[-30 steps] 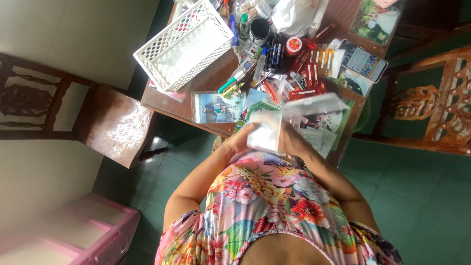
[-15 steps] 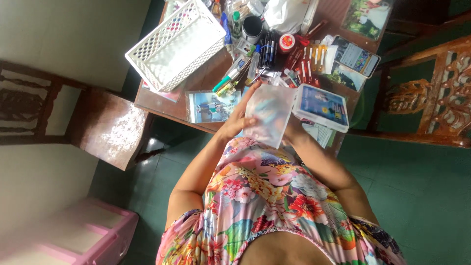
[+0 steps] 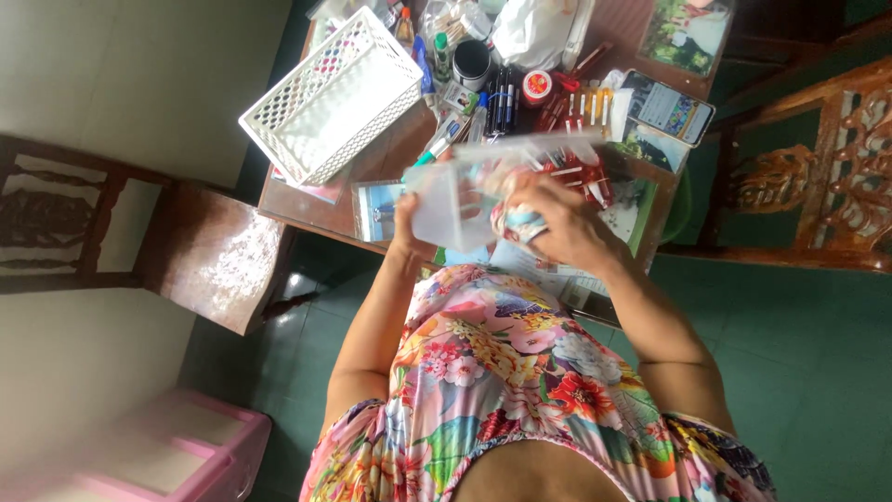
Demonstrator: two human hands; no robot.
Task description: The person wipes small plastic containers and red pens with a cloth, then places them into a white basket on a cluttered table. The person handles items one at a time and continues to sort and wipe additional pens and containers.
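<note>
Surface (image 3: 372,172): crowded. White perforated basket (image 3: 330,93) fills the left part, tilted. Right of it, a dense heap of pens and small bottles (image 3: 506,98) runs to a phone (image 3: 666,107) near the right edge. Bare wood shows only in a strip between the basket and a photo card (image 3: 379,209) at the near edge. Chairs flank both sides: one left (image 3: 209,251), a carved one right (image 3: 818,177).
</note>
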